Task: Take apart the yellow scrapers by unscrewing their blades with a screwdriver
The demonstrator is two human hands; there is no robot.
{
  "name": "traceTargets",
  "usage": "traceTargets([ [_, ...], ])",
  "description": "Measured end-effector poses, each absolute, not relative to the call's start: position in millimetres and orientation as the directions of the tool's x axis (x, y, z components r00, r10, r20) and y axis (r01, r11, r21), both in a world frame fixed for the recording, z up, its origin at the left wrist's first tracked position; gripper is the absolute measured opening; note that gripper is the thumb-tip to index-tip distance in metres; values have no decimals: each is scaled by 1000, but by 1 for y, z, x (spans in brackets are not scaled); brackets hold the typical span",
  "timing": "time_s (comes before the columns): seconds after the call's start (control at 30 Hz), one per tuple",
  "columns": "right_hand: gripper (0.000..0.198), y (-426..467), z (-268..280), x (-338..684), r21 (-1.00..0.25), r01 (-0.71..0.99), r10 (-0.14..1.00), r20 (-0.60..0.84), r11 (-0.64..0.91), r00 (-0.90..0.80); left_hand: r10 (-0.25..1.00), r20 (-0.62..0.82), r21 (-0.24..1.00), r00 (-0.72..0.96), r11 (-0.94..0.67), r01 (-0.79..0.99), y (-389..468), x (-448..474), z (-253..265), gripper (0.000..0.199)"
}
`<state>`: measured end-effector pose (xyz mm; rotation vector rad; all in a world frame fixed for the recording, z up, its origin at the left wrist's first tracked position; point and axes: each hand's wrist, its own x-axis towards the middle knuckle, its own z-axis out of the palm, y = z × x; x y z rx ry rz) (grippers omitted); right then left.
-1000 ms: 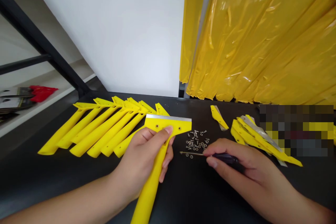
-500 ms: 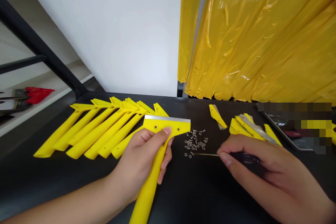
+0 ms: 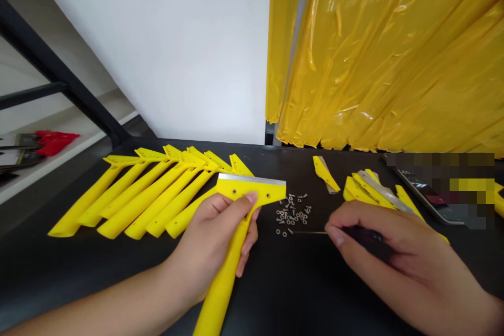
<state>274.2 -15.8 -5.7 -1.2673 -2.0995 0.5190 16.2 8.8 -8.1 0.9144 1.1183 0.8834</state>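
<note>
Where nearest the camera, L hand (image 3: 214, 236) wrapped round handle of yellow scraper (image 3: 236, 236), thumb up on the head by the screw holes, fingers curled under; handle running down toward bottom edge, metal blade strip along top of head, lying on black table (image 3: 295, 294). R hand (image 3: 394, 257) closed on dark-handled screwdriver (image 3: 334, 232), fingers pinched near the front of the handle, thin shaft pointing left, tip at lower edge of the small screws (image 3: 293, 212). Screws scattered loose betw. the two hands, just right of scraper head. Further back on left, row of bare yellow handles (image 3: 137, 194) fanned side by side, heads toward the wall. Back right, pile of yellow parts w/ metal blades (image 3: 374, 189), one lone yellow piece (image 3: 326, 173) just left of it. Blurred-out patch far right, can't tell what's in it. Far left, shelf w/ red item (image 3: 55, 142), black frame bar above. Behind table, white wall and yellow plastic curtain (image 3: 394, 52).
</note>
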Motion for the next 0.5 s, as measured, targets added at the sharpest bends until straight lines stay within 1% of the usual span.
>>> traceTargets([
  [0.2, 12, -16, -10, 276, -644, 621, 894, 290, 447, -342, 916, -344, 921, 204, 372, -117, 10, 17, -9, 39],
  [0.5, 8, -16, -13, 276, -624, 624, 882, 295, 470, -369, 911, -353, 918, 212, 381, -107, 8, 16, -9, 41],
])
